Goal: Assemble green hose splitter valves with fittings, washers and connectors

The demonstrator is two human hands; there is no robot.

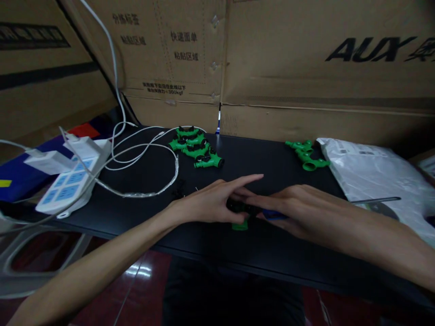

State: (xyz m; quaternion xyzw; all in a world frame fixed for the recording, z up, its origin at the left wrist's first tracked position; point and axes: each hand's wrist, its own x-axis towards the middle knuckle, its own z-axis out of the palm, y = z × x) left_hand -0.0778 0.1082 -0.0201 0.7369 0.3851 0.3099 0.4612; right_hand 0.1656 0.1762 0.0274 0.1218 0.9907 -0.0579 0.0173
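Note:
My left hand (212,200) is closed round a green Y-shaped hose connector (239,225) with black parts, low over the dark table. Its index finger sticks out to the right. Most of the connector is hidden by my fingers. Touching the black part from the other side is my right hand (288,203), which also grips a screwdriver by its blue handle (274,214). A thin metal shaft (375,200) shows beyond my right wrist, pointing right, in line with that handle. Small black pieces (179,189) lie left of my left hand.
Several green connectors with black levers (200,147) lie together at the table's back. A green part (306,155) rests beside a white plastic bag (377,176). White cables (146,194) loop near a power strip (73,181) at left. Cardboard (288,86) walls the back.

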